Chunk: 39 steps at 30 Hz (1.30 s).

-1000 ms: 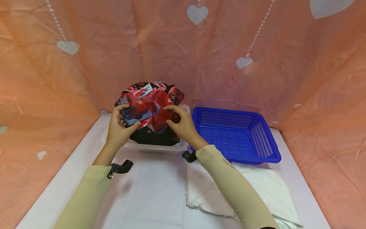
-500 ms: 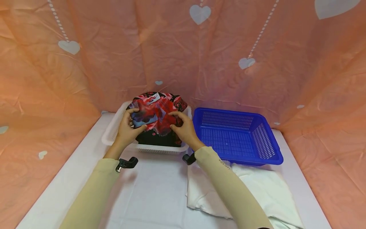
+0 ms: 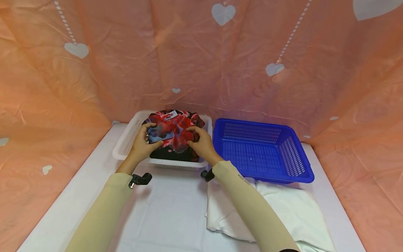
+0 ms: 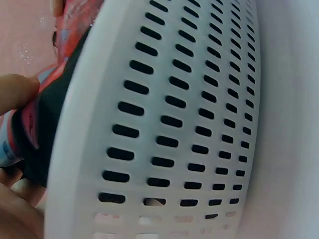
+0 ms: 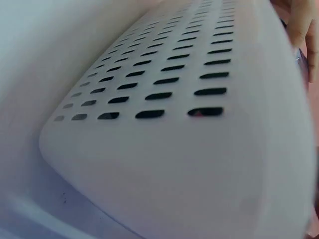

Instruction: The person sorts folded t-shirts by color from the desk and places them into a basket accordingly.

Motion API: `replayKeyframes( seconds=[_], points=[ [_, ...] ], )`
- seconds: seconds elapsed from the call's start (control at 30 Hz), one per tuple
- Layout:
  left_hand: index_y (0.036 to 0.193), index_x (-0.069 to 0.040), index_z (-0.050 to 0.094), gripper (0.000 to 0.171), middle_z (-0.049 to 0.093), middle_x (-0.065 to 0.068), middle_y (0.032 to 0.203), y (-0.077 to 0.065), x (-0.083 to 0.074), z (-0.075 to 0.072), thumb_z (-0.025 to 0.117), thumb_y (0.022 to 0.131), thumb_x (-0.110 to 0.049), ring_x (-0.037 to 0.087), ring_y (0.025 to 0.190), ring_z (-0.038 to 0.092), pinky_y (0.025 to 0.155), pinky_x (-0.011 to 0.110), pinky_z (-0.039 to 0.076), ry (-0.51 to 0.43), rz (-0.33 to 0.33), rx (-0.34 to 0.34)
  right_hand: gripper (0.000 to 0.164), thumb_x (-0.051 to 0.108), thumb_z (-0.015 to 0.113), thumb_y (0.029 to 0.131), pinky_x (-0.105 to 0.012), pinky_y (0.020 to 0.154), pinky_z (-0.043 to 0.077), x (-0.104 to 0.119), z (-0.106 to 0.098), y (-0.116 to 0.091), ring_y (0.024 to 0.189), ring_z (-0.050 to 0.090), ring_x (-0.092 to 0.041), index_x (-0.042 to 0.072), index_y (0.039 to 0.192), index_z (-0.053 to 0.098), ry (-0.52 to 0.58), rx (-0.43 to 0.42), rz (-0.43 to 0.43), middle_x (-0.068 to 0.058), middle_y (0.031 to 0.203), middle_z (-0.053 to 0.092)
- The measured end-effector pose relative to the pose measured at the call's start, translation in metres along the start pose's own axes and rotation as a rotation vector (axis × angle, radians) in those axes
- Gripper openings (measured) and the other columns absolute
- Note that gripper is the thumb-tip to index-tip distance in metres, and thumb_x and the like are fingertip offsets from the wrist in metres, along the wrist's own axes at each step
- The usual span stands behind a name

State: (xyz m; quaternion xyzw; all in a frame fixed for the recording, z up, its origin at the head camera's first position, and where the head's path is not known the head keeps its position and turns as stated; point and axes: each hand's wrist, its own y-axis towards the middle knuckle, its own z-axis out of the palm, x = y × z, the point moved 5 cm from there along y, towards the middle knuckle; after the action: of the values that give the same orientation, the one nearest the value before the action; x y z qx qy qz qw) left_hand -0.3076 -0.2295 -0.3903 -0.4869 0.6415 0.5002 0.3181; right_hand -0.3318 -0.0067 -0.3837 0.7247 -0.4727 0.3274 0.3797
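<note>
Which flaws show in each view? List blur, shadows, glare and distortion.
Head view: a soft shadow on the white tabletop beside the left sleeve, no strong glare on the floral cloth; left wrist view: the rim of the white basket looks bowed, perhaps lens distortion; right wrist view: the basket's rim is blurred toward the right.

We see a creased orange backdrop (image 3: 189, 66), brighter at left, with pale hearts (image 3: 223, 14) and dotted strings (image 3: 65, 22), around three sides of a white-covered table (image 3: 173, 206).
</note>
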Motion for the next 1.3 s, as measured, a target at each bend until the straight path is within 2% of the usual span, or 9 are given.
replayKeyframes(
  seconds=[0.07, 0.13, 0.2, 0.37, 0.67, 0.83, 0.93, 1.17, 1.3],
  points=[
    [0.138, 0.000, 0.034, 0.069, 0.044, 0.024, 0.131, 0.000, 0.004, 0.003, 0.070, 0.080, 0.008, 0.026, 0.098, 0.058, 0.070, 0.008, 0.046, 0.020, -0.035, 0.031, 0.043, 0.000, 0.071, 0.082, -0.027, 0.065, 0.042, -0.002, 0.000, -0.001, 0.080, 0.047, -0.018, 0.016, 0.121, 0.062, -0.039, 0.013, 0.022, -0.007, 0.111, 0.059],
    [0.139, -0.002, 0.033, 0.069, 0.043, 0.025, 0.133, 0.000, 0.008, 0.005, 0.069, 0.080, 0.006, 0.036, 0.103, 0.057, 0.070, 0.009, 0.046, 0.049, -0.073, 0.060, 0.043, 0.001, 0.071, 0.082, -0.029, 0.070, 0.042, -0.005, 0.001, -0.001, 0.086, 0.048, -0.020, 0.015, 0.121, 0.062, -0.085, 0.026, 0.026, -0.010, 0.114, 0.061],
    [0.140, -0.003, 0.032, 0.069, 0.043, 0.026, 0.134, 0.001, 0.012, 0.006, 0.069, 0.081, 0.003, 0.041, 0.109, 0.055, 0.071, 0.011, 0.047, 0.093, -0.112, 0.087, 0.043, 0.002, 0.071, 0.082, -0.032, 0.077, 0.044, -0.008, 0.002, -0.002, 0.093, 0.050, -0.021, 0.015, 0.122, 0.062, -0.125, 0.043, 0.032, -0.010, 0.118, 0.061],
    [0.143, -0.005, 0.030, 0.070, 0.039, 0.028, 0.140, 0.003, 0.021, 0.009, 0.069, 0.084, -0.002, 0.045, 0.116, 0.053, 0.078, 0.027, 0.051, 0.180, -0.183, 0.140, 0.046, 0.002, 0.071, 0.081, -0.041, 0.086, 0.048, -0.013, 0.003, -0.001, 0.105, 0.056, -0.029, 0.014, 0.125, 0.060, -0.198, 0.058, 0.020, -0.013, 0.121, 0.060],
    [0.146, -0.005, 0.026, 0.073, 0.032, 0.029, 0.146, 0.005, 0.025, 0.018, 0.067, 0.086, -0.002, 0.047, 0.125, 0.046, 0.087, 0.040, 0.051, 0.168, -0.254, 0.204, 0.055, 0.007, 0.072, 0.082, -0.044, 0.092, 0.048, -0.018, -0.001, -0.001, 0.112, 0.057, -0.031, 0.012, 0.134, 0.055, -0.239, 0.059, 0.030, -0.015, 0.125, 0.060],
    [0.146, -0.004, 0.027, 0.074, 0.036, 0.031, 0.144, 0.002, 0.018, 0.017, 0.069, 0.086, -0.012, 0.047, 0.123, 0.047, 0.098, 0.054, 0.044, 0.314, -0.235, 0.222, 0.059, 0.011, 0.071, 0.082, -0.045, 0.090, 0.048, -0.016, -0.009, -0.005, 0.110, 0.054, -0.031, 0.013, 0.138, 0.052, -0.209, 0.059, 0.047, -0.016, 0.125, 0.056],
    [0.146, -0.004, 0.026, 0.076, 0.038, 0.032, 0.142, -0.001, 0.009, 0.013, 0.070, 0.085, -0.015, 0.048, 0.121, 0.049, 0.099, 0.056, 0.043, 0.381, -0.215, 0.222, 0.059, 0.013, 0.074, 0.081, -0.045, 0.090, 0.048, -0.013, -0.017, -0.008, 0.109, 0.053, -0.031, 0.015, 0.137, 0.053, -0.200, 0.058, 0.038, -0.017, 0.126, 0.053],
    [0.146, 0.000, 0.027, 0.076, 0.040, 0.031, 0.139, -0.012, -0.006, -0.002, 0.070, 0.084, -0.013, 0.049, 0.120, 0.049, 0.094, 0.056, 0.046, 0.409, -0.180, 0.153, 0.058, 0.016, 0.073, 0.083, -0.048, 0.091, 0.051, 0.002, -0.032, -0.016, 0.117, 0.057, -0.039, 0.017, 0.137, 0.052, -0.142, 0.111, -0.012, -0.020, 0.134, 0.047],
    [0.141, 0.000, 0.036, 0.066, 0.045, 0.028, 0.135, -0.021, -0.019, -0.001, 0.069, 0.086, -0.014, 0.047, 0.118, 0.051, 0.095, 0.056, 0.045, 0.447, -0.105, 0.101, 0.056, 0.016, 0.072, 0.083, -0.048, 0.093, 0.051, 0.008, -0.043, -0.028, 0.117, 0.057, -0.039, 0.017, 0.136, 0.053, -0.087, 0.122, -0.028, -0.017, 0.135, 0.048]
  ],
)
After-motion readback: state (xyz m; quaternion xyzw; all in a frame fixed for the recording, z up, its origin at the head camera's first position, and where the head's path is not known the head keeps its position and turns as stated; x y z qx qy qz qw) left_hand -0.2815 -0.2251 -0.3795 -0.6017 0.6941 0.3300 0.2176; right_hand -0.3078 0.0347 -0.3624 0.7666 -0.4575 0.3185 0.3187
